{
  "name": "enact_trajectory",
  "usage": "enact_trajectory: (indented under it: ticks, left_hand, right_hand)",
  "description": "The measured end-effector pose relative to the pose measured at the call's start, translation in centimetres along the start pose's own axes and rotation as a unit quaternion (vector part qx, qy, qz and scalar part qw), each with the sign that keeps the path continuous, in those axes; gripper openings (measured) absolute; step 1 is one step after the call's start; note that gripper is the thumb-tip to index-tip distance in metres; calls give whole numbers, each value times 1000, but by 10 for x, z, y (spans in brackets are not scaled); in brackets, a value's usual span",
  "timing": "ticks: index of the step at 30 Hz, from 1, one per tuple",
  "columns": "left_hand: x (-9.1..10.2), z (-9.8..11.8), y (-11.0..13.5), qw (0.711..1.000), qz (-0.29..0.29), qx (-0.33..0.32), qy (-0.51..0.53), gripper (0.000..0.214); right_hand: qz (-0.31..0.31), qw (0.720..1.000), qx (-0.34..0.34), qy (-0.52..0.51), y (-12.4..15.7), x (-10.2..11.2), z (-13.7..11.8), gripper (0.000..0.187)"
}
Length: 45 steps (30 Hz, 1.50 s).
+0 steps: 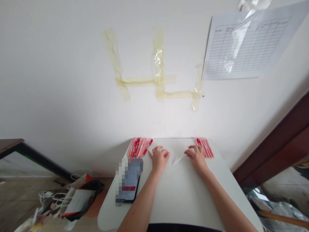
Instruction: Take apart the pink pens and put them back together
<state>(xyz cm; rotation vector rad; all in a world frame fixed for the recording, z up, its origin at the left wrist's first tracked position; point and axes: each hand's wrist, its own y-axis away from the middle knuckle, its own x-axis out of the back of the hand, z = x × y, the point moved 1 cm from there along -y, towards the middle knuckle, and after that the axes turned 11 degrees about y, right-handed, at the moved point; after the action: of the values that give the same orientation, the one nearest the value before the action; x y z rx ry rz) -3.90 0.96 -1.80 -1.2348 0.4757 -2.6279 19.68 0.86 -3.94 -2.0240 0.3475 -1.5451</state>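
Observation:
My right hand pinches one end of a thin white stick, possibly a pen refill, which slants down to the left just over the white table. To its left, my left hand has thumb and finger drawn together; a small pinkish bit shows at the tips, too small to name. Beyond the left hand lies a bunch of pink and red pens at the table's far left corner. Beside the right hand, several pink pens lie side by side, with a red one at their left end.
A phone, partly blurred out, lies by my left forearm. Behind the table rises a white wall with yellowed tape and a printed sheet. Bags and cables are on the floor at left; plastic wrapping is at right.

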Motion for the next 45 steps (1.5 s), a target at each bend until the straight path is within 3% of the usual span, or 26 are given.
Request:
enact_trajectory:
  ticks: [12, 19, 27, 45]
  left_hand:
    - [-1, -2, -1, 1000, -15, 15, -6, 15]
    - [-3, -3, -1, 1000, -5, 7, -1, 13]
    - [-3, -3, -1, 1000, -6, 11, -10, 13]
    - [-1, 1, -1, 1000, -11, 19, 7, 10]
  right_hand:
    - [-4, 998, 31, 53, -2, 6, -18, 18]
    - [-8, 995, 101, 26, -1, 16, -29, 16]
    - [10, 997, 50, 66, -1, 12, -33, 8]
    - [-24, 992, 60, 104, 2, 8, -41, 21]
